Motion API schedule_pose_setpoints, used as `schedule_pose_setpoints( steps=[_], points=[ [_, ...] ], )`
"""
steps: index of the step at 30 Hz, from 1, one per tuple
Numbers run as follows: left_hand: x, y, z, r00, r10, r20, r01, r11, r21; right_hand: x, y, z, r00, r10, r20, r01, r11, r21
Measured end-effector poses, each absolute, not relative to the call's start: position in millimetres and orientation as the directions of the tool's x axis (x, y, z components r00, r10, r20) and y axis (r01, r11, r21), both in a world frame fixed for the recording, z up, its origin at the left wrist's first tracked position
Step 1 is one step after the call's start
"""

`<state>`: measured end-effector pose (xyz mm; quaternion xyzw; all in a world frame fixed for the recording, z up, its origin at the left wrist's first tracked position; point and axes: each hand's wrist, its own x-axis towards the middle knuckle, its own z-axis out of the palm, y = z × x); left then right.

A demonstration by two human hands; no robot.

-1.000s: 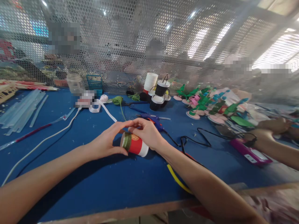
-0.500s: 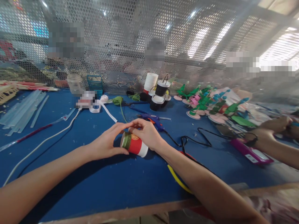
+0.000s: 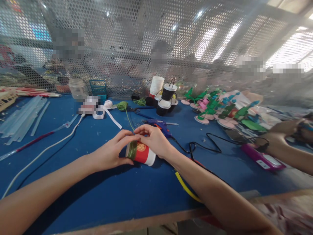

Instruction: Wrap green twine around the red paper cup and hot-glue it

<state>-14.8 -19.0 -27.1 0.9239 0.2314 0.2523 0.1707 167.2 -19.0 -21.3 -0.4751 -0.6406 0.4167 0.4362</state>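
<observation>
A red and white paper cup (image 3: 143, 152) lies on its side between my hands, with green yarn wound round one end and a gold emblem on the red. My left hand (image 3: 116, 148) curls round the yarn-wrapped end, thumb below and fingers above. Over the top of the cup bends my right hand (image 3: 153, 140), its fingertips close to the left ones. From a ball of green yarn (image 3: 122, 105) a strand runs to my fingertips. Behind my right hand lies a blue glue gun (image 3: 163, 128).
Black pails (image 3: 163, 107) and stacked white cups (image 3: 156, 85) stand at the back. Green paper plants (image 3: 212, 109) fill the right side, near a purple power strip (image 3: 262, 158) and another person's arm (image 3: 283, 140). Glue sticks (image 3: 23, 117) and a white cable (image 3: 46, 147) lie left.
The cup has turned slightly, so more of the gold emblem shows. My left fingers have shifted a little along the yarn-wrapped end. At right, the other person's hand has moved slightly.
</observation>
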Motion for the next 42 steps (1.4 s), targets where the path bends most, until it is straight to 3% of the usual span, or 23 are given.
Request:
schedule_pose_setpoints(
  steps=[14, 21, 24, 26, 28, 30, 32, 36, 42],
  points=[
    [-16.4, -16.7, -30.3, 0.805, 0.446, 0.392, 0.312, -0.879, 0.360, 168.6, -16.9, -23.0, -0.186, 0.974, 0.128, 0.263, 0.175, -0.949],
    [-15.9, -16.3, -25.4, 0.766, 0.529, 0.366, 0.353, -0.822, 0.448, 176.0, -15.8, -12.2, -0.191, 0.965, 0.181, 0.450, 0.250, -0.857],
    [-15.7, -13.1, -21.9, 0.684, 0.665, 0.300, 0.416, -0.693, 0.588, 178.9, -20.7, -2.6, -0.190, 0.957, 0.221, 0.465, 0.286, -0.838],
    [-15.3, -10.7, -20.2, 0.602, 0.767, 0.221, 0.403, -0.531, 0.745, 179.9, -24.4, 2.7, -0.178, 0.947, 0.268, 0.474, 0.321, -0.820],
    [-14.5, -8.8, -18.7, 0.529, 0.841, 0.115, 0.299, -0.312, 0.902, 180.6, -27.6, 6.9, -0.147, 0.935, 0.324, 0.505, 0.353, -0.788],
    [-13.3, -7.8, -17.2, 0.470, 0.883, 0.007, 0.158, -0.092, 0.983, 180.5, -30.7, 9.8, -0.115, 0.916, 0.385, 0.543, 0.382, -0.748],
    [-11.7, -7.5, -15.7, 0.408, 0.911, -0.053, 0.020, 0.049, 0.999, 178.6, -34.4, 11.0, -0.096, 0.881, 0.464, 0.574, 0.430, -0.697],
    [-8.1, -9.6, -13.7, 0.338, 0.938, -0.082, -0.175, 0.148, 0.973, 168.7, -42.4, 5.4, -0.138, 0.809, 0.572, 0.595, 0.529, -0.605],
    [-5.1, -15.5, -14.9, 0.334, 0.940, -0.068, -0.223, 0.149, 0.963, 156.8, -44.5, -10.2, -0.139, 0.827, 0.545, 0.595, 0.510, -0.622]
  ],
)
